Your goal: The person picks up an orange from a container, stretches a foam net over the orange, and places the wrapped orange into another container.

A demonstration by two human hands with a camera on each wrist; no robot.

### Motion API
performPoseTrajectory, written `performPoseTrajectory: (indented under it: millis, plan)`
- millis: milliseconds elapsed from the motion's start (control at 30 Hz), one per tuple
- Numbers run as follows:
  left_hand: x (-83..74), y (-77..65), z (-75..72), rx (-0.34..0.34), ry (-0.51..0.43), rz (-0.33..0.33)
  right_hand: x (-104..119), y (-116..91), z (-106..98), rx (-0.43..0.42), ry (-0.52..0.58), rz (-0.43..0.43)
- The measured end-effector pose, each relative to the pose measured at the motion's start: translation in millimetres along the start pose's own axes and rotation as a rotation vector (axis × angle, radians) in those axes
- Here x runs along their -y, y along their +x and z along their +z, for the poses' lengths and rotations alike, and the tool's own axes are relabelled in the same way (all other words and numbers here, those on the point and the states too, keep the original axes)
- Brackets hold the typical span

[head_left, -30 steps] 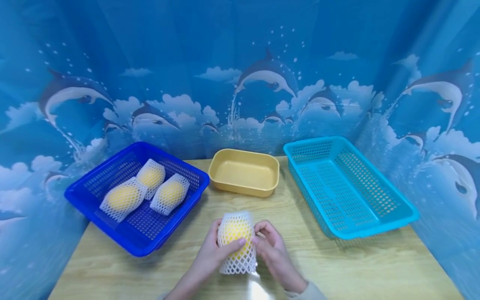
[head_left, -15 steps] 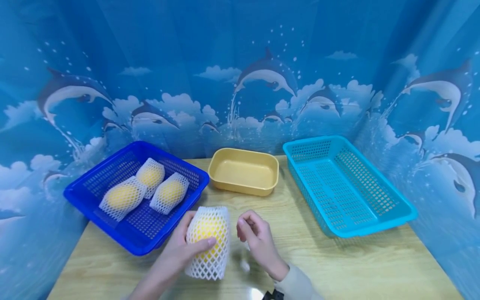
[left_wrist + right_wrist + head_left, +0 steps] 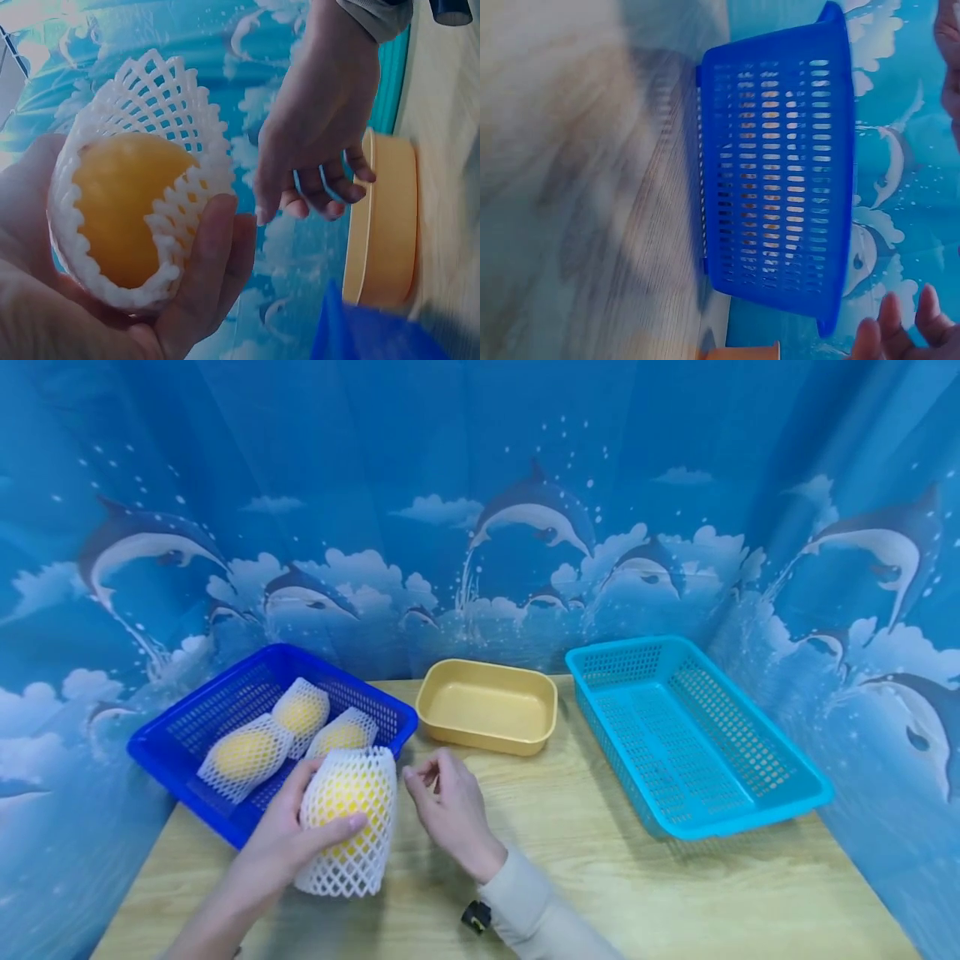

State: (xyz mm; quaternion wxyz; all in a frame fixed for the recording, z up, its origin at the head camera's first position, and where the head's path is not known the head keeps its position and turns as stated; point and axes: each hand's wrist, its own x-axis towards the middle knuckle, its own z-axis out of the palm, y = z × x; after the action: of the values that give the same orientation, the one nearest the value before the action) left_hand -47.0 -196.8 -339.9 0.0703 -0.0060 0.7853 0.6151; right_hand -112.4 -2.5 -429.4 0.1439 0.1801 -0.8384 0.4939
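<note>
Just in front of the blue basket [image 3: 247, 828], my left hand [image 3: 288, 843] grips a yellow mango [image 3: 348, 814] in a white foam net [image 3: 161, 97]. Its thumb lies across the front of the net. Through the net's open end in the left wrist view, the mango's smooth skin shows. Close beside it on the right, apart from the net, is my right hand [image 3: 447, 810]. In the left wrist view its fingers [image 3: 330, 202] hang loosely curled with nothing between them. The basket holds three more netted mangoes [image 3: 243, 756], one partly hidden behind the held one.
A gold rectangular tub [image 3: 487, 703] stands at the back middle of the wooden table [image 3: 570, 877]. A turquoise slotted basket [image 3: 697, 743] is on the right. Blue dolphin-print cloth [image 3: 480, 510] surrounds the table. A small black device [image 3: 477, 917] shows beside the right sleeve.
My left hand has carried the netted mango leftward and closer to the blue basket. The right hand has come off the net and followed to the left.
</note>
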Motion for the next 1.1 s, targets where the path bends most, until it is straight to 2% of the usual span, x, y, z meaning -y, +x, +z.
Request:
performPoseTrajectory:
  millis: [200, 333, 467, 733, 867, 1000, 1100]
  plan:
    - [2.6, 10.8, -28.3, -0.011, 0.037, 0.020, 4, 16, 25, 0.041, -0.168, 0.093]
    - [5.2, 17.2, -48.5, -0.031, 0.087, -0.006, 7, 22, 41, 0.086, -0.253, 0.163]
    - [6.4, 24.2, -67.7, -0.056, 0.159, -0.032, 9, 24, 53, 0.114, -0.296, 0.192]
    - [14.3, 30.6, -103.2, -0.114, 0.210, -0.066, 11, 23, 65, 0.125, -0.381, 0.182]
    - [20.7, 36.0, -118.2, -0.156, 0.282, -0.073, 11, 21, 68, 0.121, -0.427, 0.187]
    - [29.1, 42.3, -127.8, -0.182, 0.358, -0.077, 12, 20, 70, 0.109, -0.483, 0.179]
    - [36.3, 47.3, -129.6, -0.189, 0.423, -0.061, 12, 20, 71, 0.092, -0.512, 0.161]
